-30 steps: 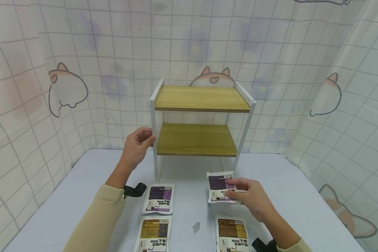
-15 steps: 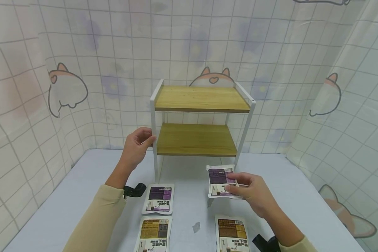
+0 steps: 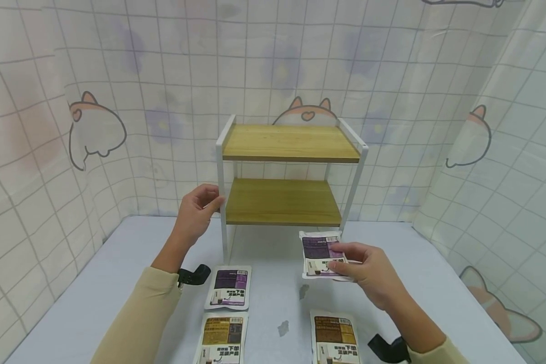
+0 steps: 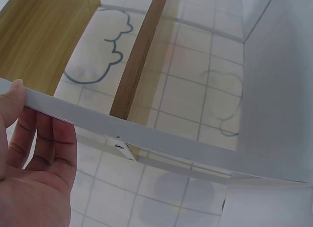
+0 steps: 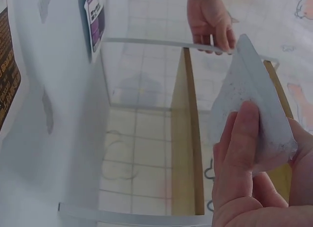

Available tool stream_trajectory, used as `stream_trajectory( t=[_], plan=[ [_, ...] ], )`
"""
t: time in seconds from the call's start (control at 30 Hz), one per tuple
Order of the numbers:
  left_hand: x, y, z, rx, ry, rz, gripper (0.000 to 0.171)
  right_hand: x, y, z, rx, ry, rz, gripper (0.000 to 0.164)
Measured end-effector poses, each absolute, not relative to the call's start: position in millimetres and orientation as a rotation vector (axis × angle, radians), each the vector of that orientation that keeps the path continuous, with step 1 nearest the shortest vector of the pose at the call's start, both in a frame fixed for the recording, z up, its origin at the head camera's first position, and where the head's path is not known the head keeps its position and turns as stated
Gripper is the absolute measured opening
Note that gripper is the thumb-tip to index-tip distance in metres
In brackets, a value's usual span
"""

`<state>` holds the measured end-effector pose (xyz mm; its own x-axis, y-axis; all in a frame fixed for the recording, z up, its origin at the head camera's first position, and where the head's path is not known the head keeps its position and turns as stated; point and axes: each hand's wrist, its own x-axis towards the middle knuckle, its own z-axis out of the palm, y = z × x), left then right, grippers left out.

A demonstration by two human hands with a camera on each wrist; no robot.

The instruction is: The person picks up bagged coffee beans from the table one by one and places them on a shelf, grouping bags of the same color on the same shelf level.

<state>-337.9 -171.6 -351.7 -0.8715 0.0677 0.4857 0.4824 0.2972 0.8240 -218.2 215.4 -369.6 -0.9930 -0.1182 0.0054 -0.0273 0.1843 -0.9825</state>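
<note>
A small two-tier shelf (image 3: 291,144) with wooden boards and a white frame stands at the back of the table. My left hand (image 3: 197,208) pinches its front left post between thumb and fingers; in the left wrist view the fingers (image 4: 63,144) lie behind the white bar. In my right hand (image 3: 368,270) is a flat sealed pouch (image 3: 317,247) with a purple and white label, gripped by its right side. It hangs above the table before the shelf's right leg, below the lower board. The right wrist view shows the pouch's plain white back (image 5: 249,104).
On the table's left front lie a purple-labelled pouch (image 3: 229,288) and a yellow-labelled pouch (image 3: 222,339). A brown-labelled pouch (image 3: 335,339) lies at the right front. Grey marks (image 3: 283,328) show on the white table (image 3: 164,323). Patterned curtains (image 3: 173,76) enclose the back and sides.
My right hand has raised the purple-labelled pouch and moved it slightly forward, toward the shelf. The left hand stays on the post.
</note>
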Motion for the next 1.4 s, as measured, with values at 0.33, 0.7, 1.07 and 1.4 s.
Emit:
stream_trajectory(
  t=[0.33, 0.7, 1.07, 1.4],
  plan=[
    [-338, -172, -352, -0.496, -2.213, -1.606, 0.028, -215, 215, -360, -0.171, 2.334, -1.981, 0.056],
    [-338, -171, -351, -0.493, -2.216, -1.599, 0.029, -213, 217, -352, -0.198, 2.344, -1.978, 0.057],
    [-336, -171, -349, -0.476, -2.228, -1.603, 0.029, -211, 219, -339, -0.259, 2.31, -2.015, 0.058],
    [-335, -170, -350, -0.472, -2.225, -1.614, 0.03, -213, 218, -325, -0.283, 2.324, -2.013, 0.057]
  ],
)
